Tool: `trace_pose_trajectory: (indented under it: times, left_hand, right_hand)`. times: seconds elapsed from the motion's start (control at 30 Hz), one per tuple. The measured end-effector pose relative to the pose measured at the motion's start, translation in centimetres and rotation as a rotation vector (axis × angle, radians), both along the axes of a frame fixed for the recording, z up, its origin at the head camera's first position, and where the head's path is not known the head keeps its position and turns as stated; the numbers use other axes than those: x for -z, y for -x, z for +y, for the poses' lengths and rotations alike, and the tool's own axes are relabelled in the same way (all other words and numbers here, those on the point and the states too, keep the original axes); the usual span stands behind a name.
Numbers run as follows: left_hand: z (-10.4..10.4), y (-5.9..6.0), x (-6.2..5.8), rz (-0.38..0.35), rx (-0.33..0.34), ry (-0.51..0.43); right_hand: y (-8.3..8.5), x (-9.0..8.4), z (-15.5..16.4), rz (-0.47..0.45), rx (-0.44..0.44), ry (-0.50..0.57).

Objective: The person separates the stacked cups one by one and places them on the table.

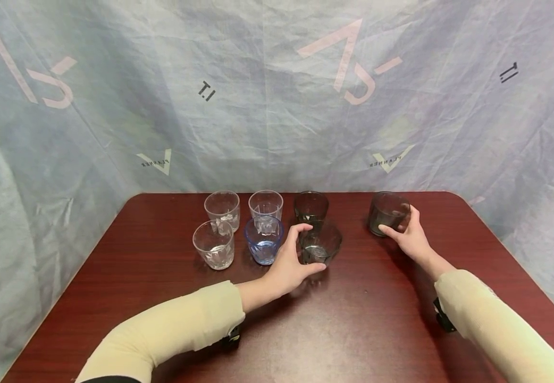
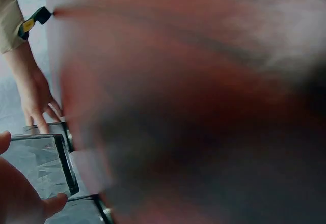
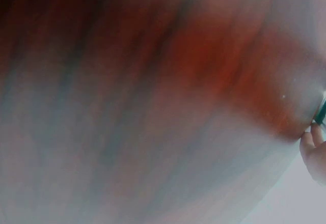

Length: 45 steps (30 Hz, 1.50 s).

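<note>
My left hand grips a smoky dark glass between thumb and fingers, close over the table just in front of another dark glass. In the left wrist view this held glass has faceted sides and a thick dark base. Farther right, my right hand holds a second dark glass by its right side, thumb in front, at the back of the table. Only a few fingertips and a sliver of glass show at the right edge of the right wrist view.
Left of the dark glasses stand a blue glass and several clear ones: one at front left, one behind it, one behind the blue. The reddish-brown table ends at a hanging grey cloth.
</note>
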State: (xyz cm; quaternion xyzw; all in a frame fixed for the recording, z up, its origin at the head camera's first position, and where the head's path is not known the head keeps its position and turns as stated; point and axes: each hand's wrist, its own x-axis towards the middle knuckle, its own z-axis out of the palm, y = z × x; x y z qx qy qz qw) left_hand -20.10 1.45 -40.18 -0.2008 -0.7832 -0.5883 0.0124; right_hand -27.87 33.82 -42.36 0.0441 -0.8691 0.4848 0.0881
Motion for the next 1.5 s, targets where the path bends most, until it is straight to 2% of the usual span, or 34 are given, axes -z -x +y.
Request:
trace_pose_trajectory:
  times: [0.17,0.4,0.87,1.2,1.5]
  left_hand:
    - [-0.3,0.0,0.8,-0.010,0.000,0.020]
    - [-0.6,0.2,1.3,-0.031,-0.035,0.058]
    - [-0.4,1.0,1.6,-0.018,-0.077,0.064]
    - [-0.3,1.7,1.8,-0.006,-0.079,0.069]
    - [-0.2,1.9,1.8,0.003,-0.041,0.030]
  right_hand:
    - [-0.1,-0.1,-0.1,0.015,-0.002,0.009]
    - [0.0,0.0,0.1,-0.002,-0.010,-0.006]
    - [-0.1,-0.1,0.1,-0.035,-0.024,0.014]
    - [0.0,-0.1,-0.3,-0.017,-0.020,0.028]
    - [0.2,-0.7,-0.2,0.017,-0.008,0.060]
